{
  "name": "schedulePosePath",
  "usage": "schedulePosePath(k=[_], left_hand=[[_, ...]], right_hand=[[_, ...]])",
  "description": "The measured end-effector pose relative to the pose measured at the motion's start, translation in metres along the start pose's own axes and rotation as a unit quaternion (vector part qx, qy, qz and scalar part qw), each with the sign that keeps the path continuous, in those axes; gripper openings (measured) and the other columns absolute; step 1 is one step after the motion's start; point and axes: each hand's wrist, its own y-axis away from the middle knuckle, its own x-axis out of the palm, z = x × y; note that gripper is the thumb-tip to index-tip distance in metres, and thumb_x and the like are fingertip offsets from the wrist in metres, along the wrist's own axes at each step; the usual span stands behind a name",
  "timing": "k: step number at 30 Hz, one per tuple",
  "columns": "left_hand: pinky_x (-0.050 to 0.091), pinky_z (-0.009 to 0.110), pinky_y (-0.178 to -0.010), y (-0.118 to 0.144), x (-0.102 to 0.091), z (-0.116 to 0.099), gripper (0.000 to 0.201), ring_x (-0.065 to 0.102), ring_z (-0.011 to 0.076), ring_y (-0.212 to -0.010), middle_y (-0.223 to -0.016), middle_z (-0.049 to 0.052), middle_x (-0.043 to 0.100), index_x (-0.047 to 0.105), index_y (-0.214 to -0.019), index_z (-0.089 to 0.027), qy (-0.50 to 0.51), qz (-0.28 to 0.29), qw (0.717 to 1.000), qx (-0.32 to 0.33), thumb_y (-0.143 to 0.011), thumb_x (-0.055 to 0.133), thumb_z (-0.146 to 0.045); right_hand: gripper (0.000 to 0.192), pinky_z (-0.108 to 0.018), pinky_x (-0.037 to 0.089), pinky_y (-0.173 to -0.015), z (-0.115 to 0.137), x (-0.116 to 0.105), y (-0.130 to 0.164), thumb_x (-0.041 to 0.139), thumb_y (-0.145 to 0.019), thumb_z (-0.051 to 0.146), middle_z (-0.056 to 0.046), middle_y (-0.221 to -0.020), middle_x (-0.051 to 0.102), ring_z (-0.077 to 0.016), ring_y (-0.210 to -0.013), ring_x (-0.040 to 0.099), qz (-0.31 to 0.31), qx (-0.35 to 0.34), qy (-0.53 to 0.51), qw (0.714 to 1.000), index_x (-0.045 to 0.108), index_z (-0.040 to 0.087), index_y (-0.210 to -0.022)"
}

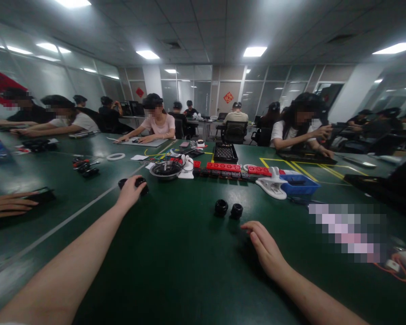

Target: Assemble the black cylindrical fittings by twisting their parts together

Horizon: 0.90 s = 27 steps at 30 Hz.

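My left hand reaches far out over the green table and closes on a small black round part; a second black round part lies just to its left. My right hand rests flat on the table with fingers loosely apart and nothing in it. Two black round parts stand side by side a short way beyond its fingertips.
A metal bowl, a row of red blocks, a white clamp-like tool, a blue tray and a black tray lie further back. Another person's hand rests at the left edge. Several people sit around the table.
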Motion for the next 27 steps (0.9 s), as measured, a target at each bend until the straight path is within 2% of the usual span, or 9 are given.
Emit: schedulePosePath(k=[5, 10, 15, 19, 21, 23, 24, 25, 27], left_hand=[[0.04, 0.034, -0.085, 0.005, 0.001, 0.002, 0.035, 0.053, 0.0241, -0.098, -0.107, 0.011, 0.056, 0.05, -0.105, -0.014, 0.004, 0.03, 0.999, -0.022, -0.076, 0.051, -0.032], [0.04, 0.034, -0.085, 0.006, 0.002, 0.002, 0.038, 0.052, 0.0246, -0.099, -0.108, 0.011, 0.056, 0.05, -0.106, -0.015, 0.001, 0.035, 0.999, -0.03, -0.074, 0.054, -0.034], [0.044, 0.033, -0.078, 0.008, 0.004, 0.004, 0.039, 0.056, 0.0234, -0.089, -0.101, 0.01, 0.058, 0.048, -0.108, -0.014, -0.006, 0.04, 0.998, -0.041, -0.075, 0.052, -0.035], [0.037, 0.035, -0.09, 0.011, 0.001, -0.003, 0.045, 0.048, 0.0252, -0.106, -0.114, 0.012, 0.05, 0.043, -0.113, -0.014, -0.01, 0.033, 0.999, -0.022, -0.073, 0.054, -0.033], [0.026, 0.037, -0.099, 0.017, -0.004, -0.019, 0.053, 0.034, 0.0257, -0.12, -0.127, 0.013, 0.039, 0.036, -0.119, -0.013, -0.016, -0.007, 1.0, 0.013, -0.074, 0.053, -0.033], [0.015, 0.041, -0.104, 0.028, -0.007, -0.046, 0.058, 0.022, 0.0262, -0.126, -0.135, 0.013, 0.029, 0.029, -0.125, -0.014, -0.029, -0.086, 0.991, 0.095, -0.077, 0.05, -0.036], [0.011, 0.042, -0.105, 0.036, -0.008, -0.062, 0.058, 0.021, 0.0257, -0.127, -0.136, 0.012, 0.027, 0.027, -0.127, -0.014, -0.029, -0.099, 0.984, 0.144, -0.078, 0.048, -0.037], [0.009, 0.042, -0.105, 0.045, -0.006, -0.08, 0.059, 0.021, 0.0251, -0.127, -0.136, 0.012, 0.026, 0.025, -0.128, -0.014, -0.021, -0.087, 0.976, 0.198, -0.079, 0.047, -0.038], [0.008, 0.043, -0.105, 0.066, 0.003, -0.115, 0.062, 0.022, 0.0242, -0.127, -0.137, 0.012, 0.026, 0.022, -0.13, -0.015, -0.001, -0.009, 0.959, 0.285, -0.079, 0.046, -0.042]], right_hand=[[0.032, -0.034, 0.045, -0.077, 0.0, 0.0, 0.0, 0.031, -0.087, 0.041, -0.007, -0.095, 0.054, -0.0214, -0.089, 0.053, 0.0, 0.004, 0.007, 1.0, 0.055, 0.021, -0.093], [0.03, -0.034, 0.044, -0.079, -0.001, 0.001, 0.0, 0.031, -0.088, 0.038, -0.007, -0.095, 0.053, -0.0211, -0.091, 0.052, 0.009, 0.001, 0.012, 1.0, 0.055, 0.021, -0.093], [0.029, -0.033, 0.043, -0.079, 0.0, 0.001, -0.001, 0.031, -0.088, 0.037, -0.006, -0.092, 0.054, -0.0203, -0.089, 0.052, 0.004, -0.007, 0.018, 1.0, 0.055, 0.021, -0.092], [0.029, -0.033, 0.042, -0.08, 0.0, 0.002, 0.0, 0.031, -0.088, 0.036, -0.006, -0.093, 0.053, -0.0201, -0.091, 0.051, 0.001, -0.004, 0.016, 1.0, 0.055, 0.021, -0.092], [0.029, -0.033, 0.042, -0.081, -0.001, 0.002, 0.0, 0.031, -0.089, 0.037, -0.006, -0.093, 0.053, -0.0201, -0.091, 0.051, 0.0, -0.005, 0.015, 1.0, 0.055, 0.021, -0.092], [0.029, -0.033, 0.042, -0.081, -0.001, 0.002, 0.0, 0.031, -0.089, 0.037, -0.006, -0.093, 0.053, -0.0201, -0.091, 0.051, 0.001, -0.007, 0.014, 1.0, 0.055, 0.021, -0.092], [0.029, -0.033, 0.042, -0.081, -0.002, 0.002, 0.0, 0.031, -0.089, 0.037, -0.006, -0.093, 0.053, -0.0201, -0.091, 0.051, 0.002, -0.007, 0.013, 1.0, 0.055, 0.021, -0.092], [0.029, -0.033, 0.042, -0.08, -0.002, 0.002, 0.0, 0.031, -0.089, 0.037, -0.006, -0.093, 0.053, -0.0201, -0.091, 0.051, 0.003, -0.006, 0.013, 1.0, 0.055, 0.021, -0.092], [0.029, -0.034, 0.042, -0.08, -0.001, 0.002, 0.0, 0.031, -0.089, 0.037, -0.006, -0.093, 0.052, -0.0202, -0.09, 0.051, 0.004, -0.003, 0.012, 1.0, 0.054, 0.021, -0.093]])
